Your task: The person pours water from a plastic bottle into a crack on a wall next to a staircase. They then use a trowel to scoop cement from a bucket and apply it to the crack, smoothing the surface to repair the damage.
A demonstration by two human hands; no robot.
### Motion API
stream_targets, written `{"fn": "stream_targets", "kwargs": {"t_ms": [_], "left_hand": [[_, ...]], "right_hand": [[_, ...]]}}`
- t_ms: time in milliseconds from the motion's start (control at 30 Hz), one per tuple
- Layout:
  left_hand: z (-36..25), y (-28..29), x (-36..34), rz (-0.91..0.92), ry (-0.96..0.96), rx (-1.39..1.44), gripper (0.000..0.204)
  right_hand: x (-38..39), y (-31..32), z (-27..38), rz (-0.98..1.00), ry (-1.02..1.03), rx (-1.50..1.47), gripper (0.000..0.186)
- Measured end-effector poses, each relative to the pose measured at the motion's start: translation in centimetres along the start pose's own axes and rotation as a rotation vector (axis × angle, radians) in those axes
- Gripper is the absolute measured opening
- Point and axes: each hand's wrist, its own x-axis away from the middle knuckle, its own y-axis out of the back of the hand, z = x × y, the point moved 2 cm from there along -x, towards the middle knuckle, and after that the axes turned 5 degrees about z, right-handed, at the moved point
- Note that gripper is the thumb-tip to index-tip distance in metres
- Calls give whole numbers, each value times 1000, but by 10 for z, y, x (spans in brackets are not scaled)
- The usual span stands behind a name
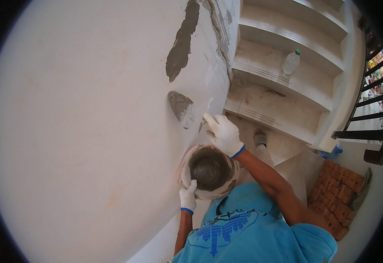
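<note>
My right hand (223, 135), in a white glove with a blue cuff, is closed round what looks like a trowel (201, 126), its narrow dark blade nearly edge-on below the fingertips. Just left of it is a wedge-shaped grey mortar patch (180, 106) against the white wall. My left hand (188, 197), gloved the same way, grips the near-left rim of a round bucket (232, 179), thumb over the edge; its other fingers are hidden. Inside the bucket lies grey wet mortar (209, 168). The bucket is in front of my body, beside the wall.
Higher on the wall run a long grey patch (182, 44) and a rough crack (220, 35). Stairs (270, 103) rise ahead on the right, with a clear plastic bottle (291, 62) on one step. Black railing bars (360, 135) and stacked red-brown bricks (334, 193) are at the right.
</note>
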Motion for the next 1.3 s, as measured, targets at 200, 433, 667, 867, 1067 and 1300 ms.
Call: {"fn": "stream_targets", "kwargs": {"t_ms": [200, 433, 667, 867, 1067, 1300], "left_hand": [[1, 2, -3, 36, 14, -11, 45], [2, 3, 4, 34, -49, 45, 47], [21, 7, -4, -4, 11, 41, 40], [23, 9, -4, -4, 19, 42, 35], [49, 25, -11, -5, 65, 14, 34], [84, 37, 13, -121, 247, 201, 41]], "right_hand": [[-38, 20, 13, -135, -80, -32, 71], [-21, 0, 3, 50, -73, 39, 75], [4, 9, -25, -71, -148, -52, 75], [-56, -7, -39, -235, -234, -94, 79], [-75, -42, -47, -248, -182, -160, 83], [-28, -55, -37, -89, -66, -167, 88]]}}
